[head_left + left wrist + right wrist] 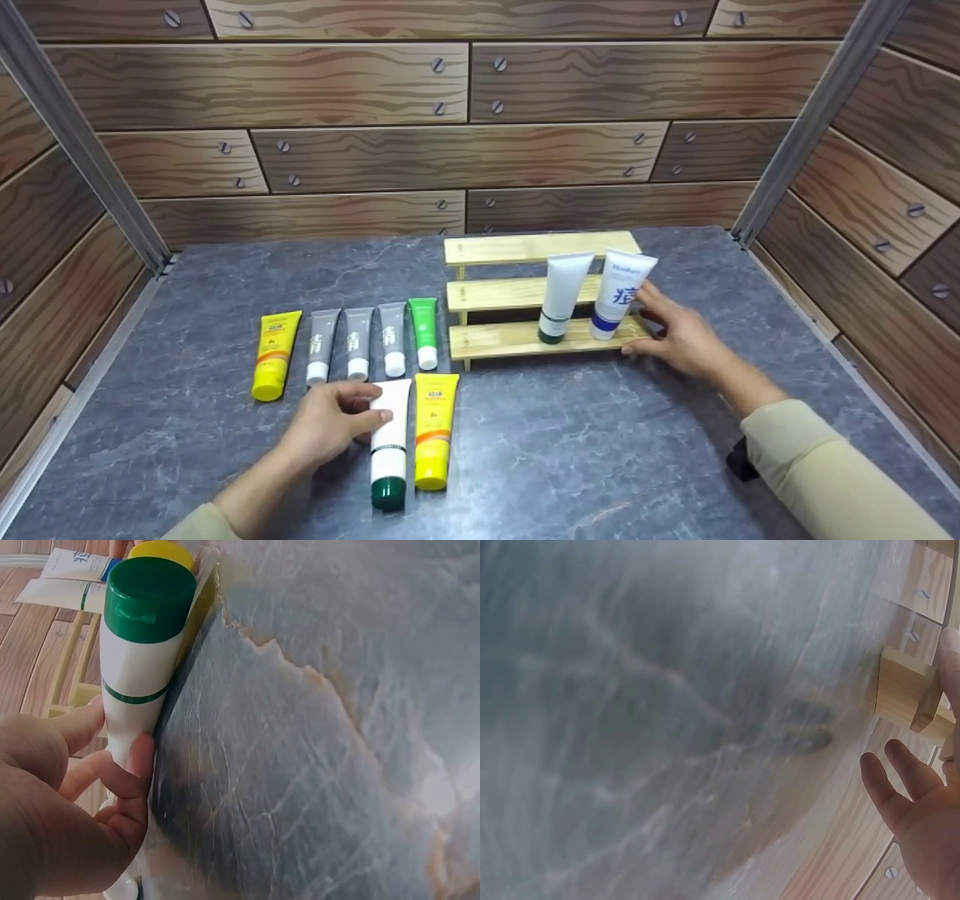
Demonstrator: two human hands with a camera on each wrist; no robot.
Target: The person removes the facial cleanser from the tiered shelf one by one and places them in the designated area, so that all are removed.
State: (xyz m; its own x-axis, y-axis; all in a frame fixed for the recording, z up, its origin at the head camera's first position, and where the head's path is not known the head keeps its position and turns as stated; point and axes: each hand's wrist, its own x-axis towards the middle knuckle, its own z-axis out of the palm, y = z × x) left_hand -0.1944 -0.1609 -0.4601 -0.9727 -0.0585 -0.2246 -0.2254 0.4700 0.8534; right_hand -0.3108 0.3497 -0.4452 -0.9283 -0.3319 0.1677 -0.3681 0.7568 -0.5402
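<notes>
My left hand (326,424) pinches a white squeeze tube with a dark green cap (388,450), thumb on its face, fingers at its side. In the left wrist view, the green cap (150,600) points toward the camera. A yellow tube (435,431) lies just right of it. My right hand (682,337) is at the right end of a three-step wooden rack (495,341), thumb by the bottom step. Its upper fingers reach behind a white tube with a blue cap (621,289), which stands cap-down on that step. Another white tube with a dark green cap (566,289) stands left of it.
Left of the rack lie a green tube (424,330), three grey tubes with white caps (358,337) and a second yellow tube (276,352), in a row on the grey marbled table (585,450). Wood-patterned walls (360,82) enclose the back and sides.
</notes>
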